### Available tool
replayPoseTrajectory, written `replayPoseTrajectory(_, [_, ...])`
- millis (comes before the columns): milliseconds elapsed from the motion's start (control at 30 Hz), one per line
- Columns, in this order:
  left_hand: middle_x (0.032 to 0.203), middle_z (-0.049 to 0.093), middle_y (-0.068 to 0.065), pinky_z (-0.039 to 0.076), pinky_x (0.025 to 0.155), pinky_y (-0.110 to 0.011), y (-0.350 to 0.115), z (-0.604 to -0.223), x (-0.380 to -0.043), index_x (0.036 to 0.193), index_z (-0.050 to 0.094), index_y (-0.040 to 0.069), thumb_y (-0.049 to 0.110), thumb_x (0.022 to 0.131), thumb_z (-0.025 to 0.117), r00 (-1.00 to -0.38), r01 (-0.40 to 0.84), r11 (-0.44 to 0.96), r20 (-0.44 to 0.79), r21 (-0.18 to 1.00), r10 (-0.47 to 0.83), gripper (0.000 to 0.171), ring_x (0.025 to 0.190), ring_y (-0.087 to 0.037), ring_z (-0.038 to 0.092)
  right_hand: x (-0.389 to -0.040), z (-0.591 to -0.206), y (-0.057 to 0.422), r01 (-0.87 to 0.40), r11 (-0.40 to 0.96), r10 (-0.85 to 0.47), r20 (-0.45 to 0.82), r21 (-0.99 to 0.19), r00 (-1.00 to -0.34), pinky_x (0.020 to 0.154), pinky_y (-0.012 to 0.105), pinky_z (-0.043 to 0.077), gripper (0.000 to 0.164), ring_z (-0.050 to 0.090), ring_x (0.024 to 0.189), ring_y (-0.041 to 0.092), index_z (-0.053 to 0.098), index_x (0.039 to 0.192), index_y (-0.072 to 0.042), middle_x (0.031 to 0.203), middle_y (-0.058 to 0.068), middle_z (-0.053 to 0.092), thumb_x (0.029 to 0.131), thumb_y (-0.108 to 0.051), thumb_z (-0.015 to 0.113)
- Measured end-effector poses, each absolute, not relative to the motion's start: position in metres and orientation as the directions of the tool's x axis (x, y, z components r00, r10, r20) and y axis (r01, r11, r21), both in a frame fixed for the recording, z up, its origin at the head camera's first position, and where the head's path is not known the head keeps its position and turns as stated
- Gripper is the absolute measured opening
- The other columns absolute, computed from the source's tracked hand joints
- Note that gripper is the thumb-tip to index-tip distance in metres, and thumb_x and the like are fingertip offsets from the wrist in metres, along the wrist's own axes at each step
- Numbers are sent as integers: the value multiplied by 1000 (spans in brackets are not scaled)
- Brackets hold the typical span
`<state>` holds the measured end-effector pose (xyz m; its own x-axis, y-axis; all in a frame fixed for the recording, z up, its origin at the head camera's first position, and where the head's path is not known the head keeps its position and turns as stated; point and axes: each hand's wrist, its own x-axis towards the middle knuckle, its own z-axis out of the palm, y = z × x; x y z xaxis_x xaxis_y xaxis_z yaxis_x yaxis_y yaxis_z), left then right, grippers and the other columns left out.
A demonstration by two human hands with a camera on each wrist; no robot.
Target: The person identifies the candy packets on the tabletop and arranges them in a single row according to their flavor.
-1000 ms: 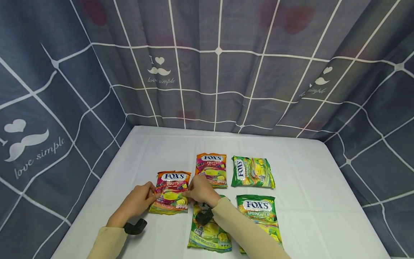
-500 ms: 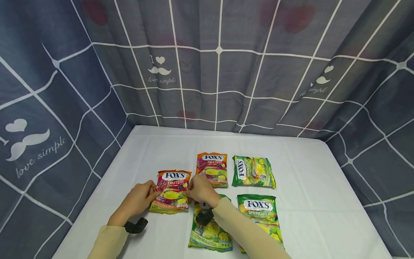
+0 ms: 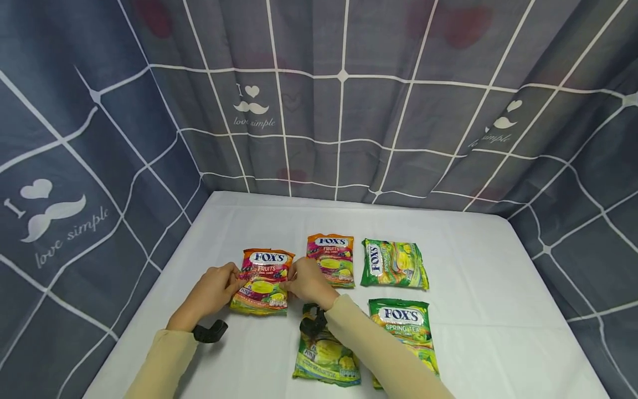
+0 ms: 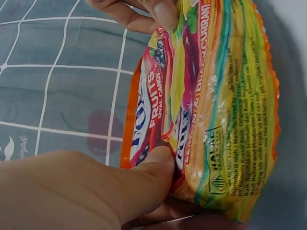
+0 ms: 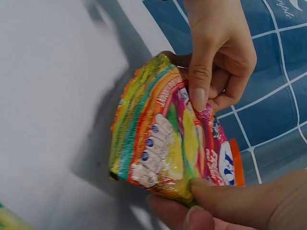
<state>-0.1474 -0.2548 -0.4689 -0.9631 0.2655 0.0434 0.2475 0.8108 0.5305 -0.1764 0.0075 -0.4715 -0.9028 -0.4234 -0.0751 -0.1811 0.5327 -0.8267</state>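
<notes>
An orange and magenta Fox's Fruits candy bag point(image 3: 263, 284) is held between my two hands. My left hand point(image 3: 211, 288) pinches its left edge, the thumb point(image 4: 156, 175) pressed on the printed front. On the opposite edge my right hand point(image 3: 310, 281) pinches the bag, thumb in front and fingers behind. Both wrist views show the bag bulging, and its shadow falls on the white cloth in the right wrist view. A second Fruits bag point(image 3: 331, 266) lies just beyond my right hand. Below my right wrist lies a green bag point(image 3: 326, 354), partly covered by the wrist camera and sleeve.
Two green Fox's Spring Tea bags lie to the right: a sideways bag point(image 3: 396, 265) farther back, and a nearer bag point(image 3: 404, 324) partly behind my right sleeve. A white cloth point(image 3: 498, 310) covers the table. Grey checked curtains point(image 3: 309, 111) enclose the back and sides.
Both hands have raised the Fruits bag, shifting it up the head view, away from the near edge. The grips look the same; the other bags stay put while the head view shifts slightly.
</notes>
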Motion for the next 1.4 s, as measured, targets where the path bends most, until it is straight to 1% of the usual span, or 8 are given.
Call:
replayPoseTrajectory(267, [70, 51, 1, 39, 54, -30, -268, -454, -173, 99, 61, 1, 8, 103, 77, -956, 292, 836, 109, 465, 274, 18, 59, -13, 48, -199, -467, -9, -233, 507, -420, -2, -830, -908, 52, 24, 45, 25, 64, 52, 14, 72, 77, 1, 69, 13, 74, 99, -8, 83])
replayPoseTrajectory(467, [71, 53, -2, 41, 56, -35, -278, -441, -193, 102, 61, 0, 10, 104, 75, -970, 242, 876, 96, 418, 223, 18, 59, -17, 50, -218, -461, -25, -194, 468, -376, 4, -862, -927, 50, 24, 45, 19, 74, 61, 28, 75, 89, 3, 72, 13, 76, 98, -9, 84])
replayPoseTrajectory(533, [72, 54, -2, 41, 56, -36, -282, -438, -201, 104, 61, -1, 11, 105, 74, -975, 221, 887, 88, 405, 203, 17, 60, -18, 51, -224, -460, -31, -173, 463, -353, -2, -869, -936, 52, 23, 46, 18, 75, 63, 28, 75, 93, 3, 72, 11, 76, 99, -11, 84])
replayPoseTrajectory(600, [72, 54, -2, 41, 56, -36, -285, -436, -208, 105, 62, -1, 11, 105, 74, -979, 202, 897, 82, 394, 185, 17, 60, -19, 52, -231, -458, -36, -155, 451, -336, -7, -879, -942, 54, 23, 49, 18, 76, 67, 30, 76, 95, 4, 75, 13, 77, 99, -11, 84])
replayPoseTrajectory(733, [72, 54, -4, 40, 57, -38, -289, -431, -221, 105, 62, 0, 12, 105, 74, -986, 167, 915, 80, 367, 148, 17, 62, -22, 53, -243, -455, -46, -121, 430, -309, -20, -895, -951, 55, 24, 54, 17, 78, 70, 32, 77, 94, 6, 79, 15, 78, 99, -10, 83])
replayPoseTrajectory(933, [76, 60, -6, 45, 60, -44, -296, -431, -241, 106, 62, 2, 11, 106, 70, -991, 127, 937, 90, 326, 103, 12, 67, -26, 57, -261, -456, -63, -54, 413, -265, -64, -909, -962, 52, 22, 54, 18, 74, 61, 23, 76, 95, 6, 78, 8, 74, 100, -9, 83])
replayPoseTrajectory(1133, [80, 61, -10, 46, 61, -46, -303, -437, -258, 105, 60, 4, 11, 108, 66, -998, 57, 942, 53, 330, 42, 10, 71, -30, 59, -273, -462, -77, -31, 385, -249, -71, -923, -966, 55, 21, 53, 17, 66, 57, 14, 73, 102, 8, 76, 9, 74, 101, -6, 81])
replayPoseTrajectory(1400, [84, 64, -12, 46, 61, -46, -310, -448, -273, 105, 58, 6, 14, 109, 63, -999, -33, 939, 20, 343, -43, 10, 73, -33, 60, -285, -467, -92, -12, 414, -211, -83, -910, -974, 62, 22, 56, 23, 62, 61, 11, 72, 111, 8, 81, 8, 71, 96, -4, 84])
